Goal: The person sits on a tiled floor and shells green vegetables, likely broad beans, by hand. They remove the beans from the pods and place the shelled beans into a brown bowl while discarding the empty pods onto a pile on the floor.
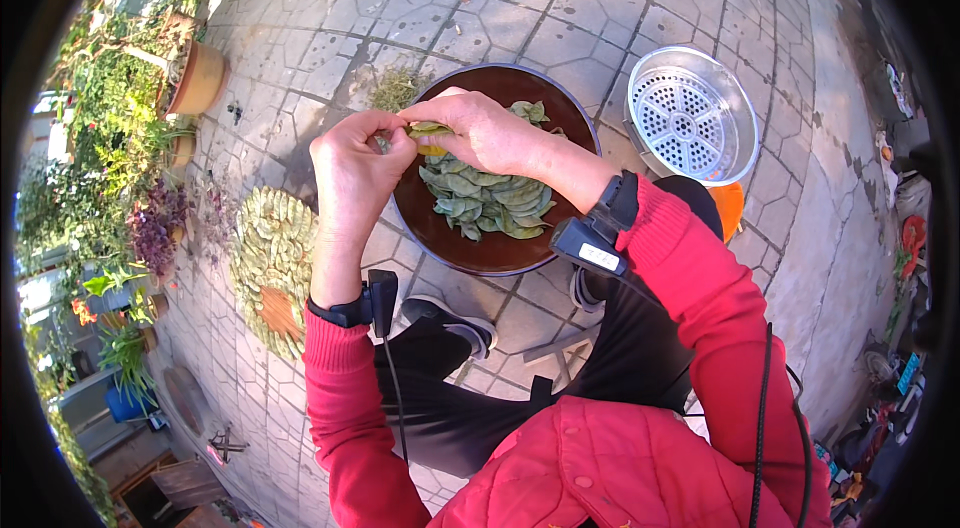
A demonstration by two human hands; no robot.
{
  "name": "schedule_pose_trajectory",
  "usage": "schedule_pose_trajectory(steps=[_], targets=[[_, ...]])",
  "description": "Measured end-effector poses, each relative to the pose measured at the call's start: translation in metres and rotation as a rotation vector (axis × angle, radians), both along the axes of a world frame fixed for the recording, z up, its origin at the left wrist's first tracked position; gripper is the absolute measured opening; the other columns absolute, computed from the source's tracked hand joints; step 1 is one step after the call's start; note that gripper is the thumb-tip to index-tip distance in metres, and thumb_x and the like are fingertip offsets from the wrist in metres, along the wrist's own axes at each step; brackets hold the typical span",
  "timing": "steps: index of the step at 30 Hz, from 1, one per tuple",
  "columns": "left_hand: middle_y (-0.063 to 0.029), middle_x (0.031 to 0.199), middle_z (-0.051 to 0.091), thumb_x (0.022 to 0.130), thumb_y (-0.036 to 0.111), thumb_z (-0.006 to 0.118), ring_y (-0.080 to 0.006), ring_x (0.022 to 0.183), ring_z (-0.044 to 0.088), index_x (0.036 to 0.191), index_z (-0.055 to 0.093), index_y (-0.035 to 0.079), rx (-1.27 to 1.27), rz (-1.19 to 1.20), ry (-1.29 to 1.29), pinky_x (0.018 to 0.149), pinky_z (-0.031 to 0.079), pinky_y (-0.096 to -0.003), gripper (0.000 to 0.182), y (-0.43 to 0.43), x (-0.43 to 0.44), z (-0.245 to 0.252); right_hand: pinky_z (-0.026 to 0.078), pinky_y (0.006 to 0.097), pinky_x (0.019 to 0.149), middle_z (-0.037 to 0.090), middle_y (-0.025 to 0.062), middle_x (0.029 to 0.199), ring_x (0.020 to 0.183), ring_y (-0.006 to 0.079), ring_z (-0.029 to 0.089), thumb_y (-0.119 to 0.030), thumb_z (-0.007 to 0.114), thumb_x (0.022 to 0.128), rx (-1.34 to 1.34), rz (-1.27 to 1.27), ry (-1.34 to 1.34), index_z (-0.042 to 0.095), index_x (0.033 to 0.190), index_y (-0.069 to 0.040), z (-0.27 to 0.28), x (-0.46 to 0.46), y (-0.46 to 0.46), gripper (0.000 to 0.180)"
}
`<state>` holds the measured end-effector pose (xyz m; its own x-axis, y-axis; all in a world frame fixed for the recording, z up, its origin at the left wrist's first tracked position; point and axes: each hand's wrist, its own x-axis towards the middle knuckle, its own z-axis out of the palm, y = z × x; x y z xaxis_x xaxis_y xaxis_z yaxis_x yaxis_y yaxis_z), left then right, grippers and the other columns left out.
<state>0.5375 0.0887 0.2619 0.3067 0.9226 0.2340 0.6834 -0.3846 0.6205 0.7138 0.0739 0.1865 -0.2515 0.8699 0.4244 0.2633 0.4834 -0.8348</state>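
Above the upper left part of a round brown tray, my two hands meet at the fingertips. My right hand is closed around a flat green bean pod, with something yellow just below the pod at the fingers. My left hand pinches at the pod's left end with thumb and forefinger; its fingertips partly hide what lies between them. A heap of flat green bean pods lies on the tray beneath my right hand and forearm. A small pile of thin green trimmings is on the paving behind the tray.
A metal steamer basket with holes stands to the right, with an orange object beside it. On the left, pale green pods lie over a round wooden board. Potted plants line the left side. My shoes are near the tray.
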Motion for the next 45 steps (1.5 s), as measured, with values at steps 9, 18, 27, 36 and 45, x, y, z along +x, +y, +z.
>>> schedule_pose_trajectory(steps=[9,18,27,36,45], targets=[[0.0076,0.065,0.059,0.082,0.004,0.074,0.0013,0.058,0.047,0.085,0.074,-0.001,-0.201,0.064,-0.281,0.052,0.040,-0.0182,0.006,0.003,-0.005,-0.010,0.053,0.0380,0.077,0.069,0.0204,0.089,0.080,0.0307,0.067,-0.025,0.066,0.097,-0.315,0.075,0.073,0.068,0.111,-0.002,0.018,0.003,-0.001,0.027],[0.0035,0.075,0.064,0.091,0.009,0.070,0.0006,0.056,0.047,0.096,0.071,0.000,-0.512,0.072,-0.529,0.049,0.032,-0.0171,0.010,0.001,-0.016,-0.015,0.051,0.0348,0.071,0.066,0.0146,0.077,0.071,0.0171,0.061,-0.025,0.063,0.099,-0.387,0.058,0.134,0.068,0.104,-0.001,0.016,0.006,0.005,0.025],[0.0077,0.071,0.059,0.088,0.004,0.068,0.0016,0.060,0.043,0.091,0.070,-0.002,-0.627,-0.234,-0.175,0.053,0.035,-0.0180,0.007,-0.015,-0.029,-0.016,0.045,0.0249,0.059,0.073,0.0052,0.086,0.070,0.0090,0.062,-0.025,0.055,0.104,-0.728,-0.078,0.588,0.066,0.103,-0.002,0.021,0.015,0.003,0.026],[0.0035,0.079,0.063,0.091,0.003,0.064,-0.0013,0.064,0.052,0.094,0.067,0.000,-0.792,-0.156,-0.271,0.057,0.041,-0.0182,0.006,-0.005,-0.063,-0.014,0.047,0.0264,0.064,0.074,0.0119,0.106,0.081,0.0132,0.063,-0.021,0.051,0.106,-0.819,-0.236,0.953,0.063,0.113,-0.003,0.013,0.047,0.015,0.023],[-0.0048,0.081,0.059,0.094,0.003,0.058,-0.0024,0.051,0.035,0.097,0.060,-0.004,-0.904,-0.232,-0.775,0.047,0.027,-0.0199,0.008,0.031,-0.064,-0.029,0.052,0.0307,0.063,0.071,0.0147,0.110,0.077,0.0158,0.062,-0.020,0.047,0.108,-0.861,-0.434,1.086,0.057,0.118,-0.001,0.015,0.059,0.016,0.024]])
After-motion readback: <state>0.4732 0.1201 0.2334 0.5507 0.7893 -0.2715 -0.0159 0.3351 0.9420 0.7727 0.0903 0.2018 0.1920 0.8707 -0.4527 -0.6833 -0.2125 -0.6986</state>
